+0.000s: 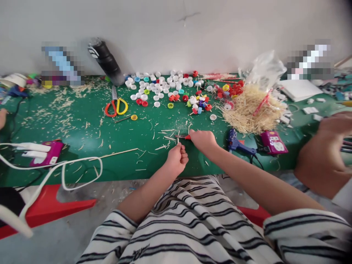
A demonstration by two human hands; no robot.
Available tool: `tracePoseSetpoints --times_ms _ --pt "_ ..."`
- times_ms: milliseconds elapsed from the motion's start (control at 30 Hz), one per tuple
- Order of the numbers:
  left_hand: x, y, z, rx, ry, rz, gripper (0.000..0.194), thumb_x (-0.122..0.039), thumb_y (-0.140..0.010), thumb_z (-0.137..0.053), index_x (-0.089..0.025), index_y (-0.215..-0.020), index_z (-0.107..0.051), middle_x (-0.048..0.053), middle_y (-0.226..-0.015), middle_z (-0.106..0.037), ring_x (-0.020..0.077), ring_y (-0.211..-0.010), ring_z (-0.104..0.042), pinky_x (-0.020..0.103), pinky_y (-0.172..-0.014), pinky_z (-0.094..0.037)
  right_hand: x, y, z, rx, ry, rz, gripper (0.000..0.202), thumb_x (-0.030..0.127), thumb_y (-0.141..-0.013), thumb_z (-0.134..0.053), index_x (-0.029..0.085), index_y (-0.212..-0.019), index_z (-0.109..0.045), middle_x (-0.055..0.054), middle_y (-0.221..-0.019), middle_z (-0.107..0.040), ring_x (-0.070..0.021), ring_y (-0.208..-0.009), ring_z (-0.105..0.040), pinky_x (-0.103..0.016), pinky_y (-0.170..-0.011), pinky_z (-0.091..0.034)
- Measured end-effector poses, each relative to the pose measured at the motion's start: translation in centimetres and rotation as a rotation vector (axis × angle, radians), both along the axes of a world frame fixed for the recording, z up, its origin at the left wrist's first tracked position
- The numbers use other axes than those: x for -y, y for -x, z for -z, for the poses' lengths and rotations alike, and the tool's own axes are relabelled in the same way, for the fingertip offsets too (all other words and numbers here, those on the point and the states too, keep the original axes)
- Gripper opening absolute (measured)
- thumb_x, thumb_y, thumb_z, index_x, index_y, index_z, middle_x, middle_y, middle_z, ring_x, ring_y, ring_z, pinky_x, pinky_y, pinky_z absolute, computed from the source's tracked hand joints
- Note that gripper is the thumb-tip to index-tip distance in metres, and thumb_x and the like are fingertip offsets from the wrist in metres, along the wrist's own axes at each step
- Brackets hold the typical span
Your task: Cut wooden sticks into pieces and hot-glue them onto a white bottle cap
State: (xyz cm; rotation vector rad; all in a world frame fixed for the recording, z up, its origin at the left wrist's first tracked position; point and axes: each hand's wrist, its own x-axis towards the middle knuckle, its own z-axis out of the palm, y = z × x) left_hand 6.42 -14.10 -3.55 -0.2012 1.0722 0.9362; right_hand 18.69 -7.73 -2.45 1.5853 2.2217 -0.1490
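Near the middle of the green table [118,135], my left hand [177,158] is closed, pinching a short pale stick [178,140] that points up from its fingertips. My right hand [202,140] is wrapped round the red handle of a small knife [187,137]; its thin blade reaches left to the stick. Wood slivers [165,146] are scattered on the table beside both hands. Beyond them lie many white and coloured bottle caps [156,104], some with sticks attached.
Scissors [115,106] and a black bottle [106,60] stand back left. A straw-coloured stick heap [247,113], blue glue gun [238,143] and purple box [274,142] are right. Another person's hand [324,154] is far right. A white cable [82,159] crosses the left edge.
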Motion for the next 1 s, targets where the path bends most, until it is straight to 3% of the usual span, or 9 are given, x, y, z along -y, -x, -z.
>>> tracePoseSetpoints --times_ms 267,433,500,633,833,1000 --pt "0.3 0.4 -1.1 -0.058 0.014 0.03 0.04 -0.028 -0.106 -0.039 -0.016 -0.069 -0.042 -0.011 -0.053 -0.024 0.0001 -0.034 -0.018 0.014 -0.034 -0.008 0.3 0.0 0.1 -0.043 -0.017 0.01 0.032 0.02 -0.102 -0.039 0.012 -0.126 -0.058 -0.025 -0.108 -0.074 -0.0306 -0.1 -0.074 -0.041 -0.08 -0.055" --pt "3.0 -0.4 -3.2 -0.075 0.071 0.116 0.04 -0.031 -0.106 -0.04 -0.016 -0.069 -0.042 -0.011 -0.052 -0.024 0.0003 -0.033 -0.02 0.014 -0.035 -0.007 0.1 -0.3 0.2 -0.066 -0.027 0.025 0.031 0.019 -0.102 -0.039 0.01 -0.125 -0.056 -0.026 -0.107 -0.074 -0.0312 -0.101 -0.074 -0.04 -0.08 -0.055" --pt "4.2 -0.5 -4.4 -0.051 0.001 0.204 0.037 -0.032 -0.103 -0.049 -0.016 -0.069 -0.045 -0.01 -0.053 -0.025 0.0009 -0.035 -0.023 0.014 -0.036 -0.006 0.0 -0.5 0.4 -0.079 -0.028 0.031 0.031 0.016 -0.101 -0.038 0.01 -0.125 -0.056 -0.026 -0.108 -0.074 -0.0317 -0.101 -0.074 -0.04 -0.079 -0.054" --pt "4.3 1.1 -5.5 -0.067 -0.195 0.16 0.039 -0.04 -0.095 -0.063 -0.017 -0.07 -0.046 -0.011 -0.055 -0.024 0.0011 -0.038 -0.019 0.015 -0.035 -0.008 -0.2 -0.9 0.6 -0.104 -0.032 0.033 0.029 0.011 -0.099 -0.037 0.012 -0.12 -0.056 -0.023 -0.105 -0.075 -0.0318 -0.097 -0.075 -0.039 -0.078 -0.053" --pt "2.2 3.7 -4.2 -0.165 -0.318 0.236 0.037 -0.044 -0.085 -0.073 -0.015 -0.073 -0.053 -0.011 -0.056 -0.026 0.0013 -0.041 -0.019 0.013 -0.036 -0.013 0.1 -1.6 1.3 -0.12 -0.064 0.093 0.027 0.016 -0.101 -0.035 0.016 -0.119 -0.055 -0.017 -0.101 -0.075 -0.0289 -0.089 -0.074 -0.035 -0.074 -0.05" --pt "1.2 4.6 -2.5 -0.348 -0.417 0.28 0.028 -0.039 -0.093 -0.059 -0.012 -0.085 -0.064 -0.008 -0.062 -0.034 0.001 -0.042 -0.019 0.015 -0.039 -0.013 0.7 -2.0 2.0 -0.126 -0.088 0.149 0.027 0.023 -0.102 -0.036 0.019 -0.121 -0.054 -0.016 -0.108 -0.073 -0.0298 -0.091 -0.073 -0.034 -0.072 -0.047"
